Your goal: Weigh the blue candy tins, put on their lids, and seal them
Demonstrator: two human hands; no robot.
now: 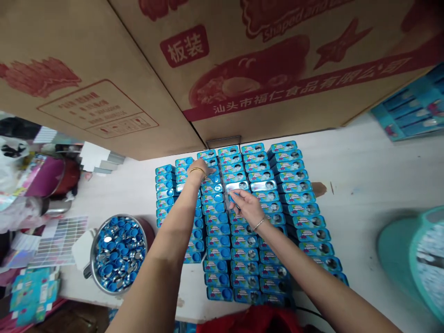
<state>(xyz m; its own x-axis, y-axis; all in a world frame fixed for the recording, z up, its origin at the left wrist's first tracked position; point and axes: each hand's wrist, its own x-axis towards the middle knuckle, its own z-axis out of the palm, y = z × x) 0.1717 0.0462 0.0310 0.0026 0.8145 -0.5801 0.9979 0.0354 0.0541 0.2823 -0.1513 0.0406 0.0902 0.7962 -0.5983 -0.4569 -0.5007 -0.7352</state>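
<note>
Several rows of small blue tins [233, 168] with printed tops stand side by side. Some tops have round blue caps [225, 229], others show a dark or silvery round spot. My left hand [199, 167], with a gold bangle at the wrist, reaches over the far part of the third column; one finger points right at a tin top, the others are hidden. My right hand [247, 206], wearing a silver bracelet, hovers over the middle columns. Its thumb and fingers are pinched together, and whatever is between them is too small to make out.
Large cardboard cartons [145, 92] wall off the back. A metal pot [95, 252] of loose blue-and-silver caps stands left. At right are a turquoise bucket [395, 247] and packed blue boxes [412, 111]. Printed sheets [62, 238] and bags lie far left.
</note>
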